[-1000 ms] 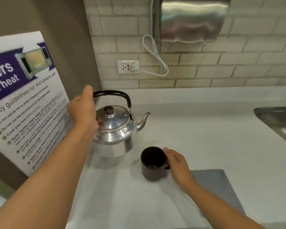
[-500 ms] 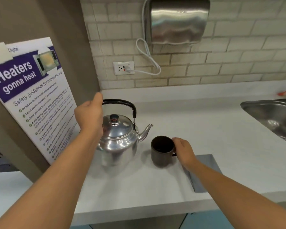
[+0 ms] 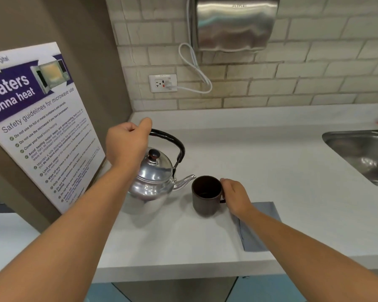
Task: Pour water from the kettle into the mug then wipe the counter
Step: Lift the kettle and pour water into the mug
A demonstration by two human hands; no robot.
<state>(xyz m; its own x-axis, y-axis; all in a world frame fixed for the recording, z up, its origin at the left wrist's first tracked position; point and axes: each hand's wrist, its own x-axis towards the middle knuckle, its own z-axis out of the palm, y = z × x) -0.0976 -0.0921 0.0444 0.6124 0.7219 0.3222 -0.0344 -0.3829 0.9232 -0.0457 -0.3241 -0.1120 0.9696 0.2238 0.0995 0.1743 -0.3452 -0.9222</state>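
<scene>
A shiny steel kettle (image 3: 153, 177) with a black arched handle hangs tilted just above the white counter (image 3: 271, 171), its spout pointing right towards the mug. My left hand (image 3: 127, 144) is closed around the left end of the handle. The dark brown mug (image 3: 206, 196) stands upright on the counter right of the spout, with the spout tip close to its rim. My right hand (image 3: 235, 196) grips the mug's handle side. A grey cloth (image 3: 262, 214) lies flat on the counter behind my right forearm, partly hidden by it.
A steel sink (image 3: 362, 153) is set into the counter at the right. A microwave safety poster (image 3: 42, 123) leans against the left wall. On the tiled back wall are an outlet (image 3: 163, 83) with a white cord and a steel dispenser (image 3: 234, 22). The counter's front edge runs below my arms.
The kettle has tipped and moved right, bringing its spout close to the mug's rim. My right hand has kept hold of the mug. The camera view has shifted slightly.
</scene>
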